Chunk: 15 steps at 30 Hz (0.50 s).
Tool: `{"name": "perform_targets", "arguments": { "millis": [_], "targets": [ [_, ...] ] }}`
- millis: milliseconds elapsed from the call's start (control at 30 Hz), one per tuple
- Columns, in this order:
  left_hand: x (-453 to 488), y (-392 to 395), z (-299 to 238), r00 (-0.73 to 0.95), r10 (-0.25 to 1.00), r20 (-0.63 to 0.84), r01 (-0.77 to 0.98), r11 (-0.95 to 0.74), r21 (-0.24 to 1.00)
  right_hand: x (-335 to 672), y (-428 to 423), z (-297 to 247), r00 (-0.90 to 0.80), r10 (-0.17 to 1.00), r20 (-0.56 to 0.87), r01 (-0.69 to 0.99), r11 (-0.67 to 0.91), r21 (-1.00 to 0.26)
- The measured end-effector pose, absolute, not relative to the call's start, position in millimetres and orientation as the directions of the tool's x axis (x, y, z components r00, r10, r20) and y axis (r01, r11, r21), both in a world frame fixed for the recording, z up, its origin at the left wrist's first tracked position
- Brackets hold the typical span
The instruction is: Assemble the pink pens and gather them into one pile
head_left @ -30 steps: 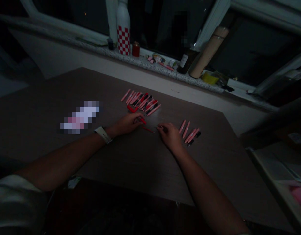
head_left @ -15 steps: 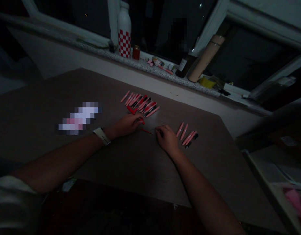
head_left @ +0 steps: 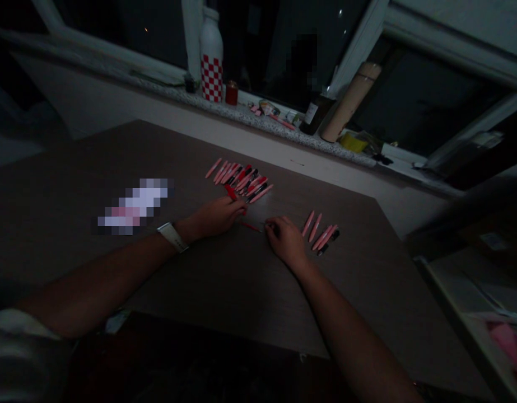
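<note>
A tight row of pink and red pens with some black parts (head_left: 239, 182) lies on the brown table top (head_left: 94, 168), and a smaller group of pink pens and black pieces (head_left: 321, 232) lies to the right. My left hand (head_left: 214, 217) rests at the front of the row, its fingertips over a red pen part (head_left: 232, 193). My right hand (head_left: 285, 242) pinches something small and dark at its fingertips. Between the hands lies a thin red rod (head_left: 250, 226), probably a refill. A white watch strap (head_left: 172, 237) circles my left wrist.
A pixelated object (head_left: 134, 206) lies on the table at left. Behind the table, a granite windowsill (head_left: 241, 115) holds a checked white bottle (head_left: 211, 61), a small red can (head_left: 231, 94), a dark bottle (head_left: 315, 115), a cardboard tube (head_left: 350, 95) and small items.
My left hand has slid closer to the pen row and now covers more of the red part. My right hand has barely moved. The view has shifted slightly.
</note>
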State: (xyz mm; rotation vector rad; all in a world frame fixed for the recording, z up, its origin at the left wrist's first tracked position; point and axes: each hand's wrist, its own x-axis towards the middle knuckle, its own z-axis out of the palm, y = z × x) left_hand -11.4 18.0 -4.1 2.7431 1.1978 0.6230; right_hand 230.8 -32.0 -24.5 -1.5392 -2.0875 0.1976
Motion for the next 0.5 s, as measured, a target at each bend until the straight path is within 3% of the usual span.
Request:
{"name": "perform_targets", "arguments": {
  "millis": [500],
  "targets": [
    [-7.6,13.3,-0.6,0.304,0.856,0.418,0.582,-0.514,0.63,230.1,-33.6,-22.3,-0.195,0.927,0.32,0.851,0.322,-0.415]
  ]
}}
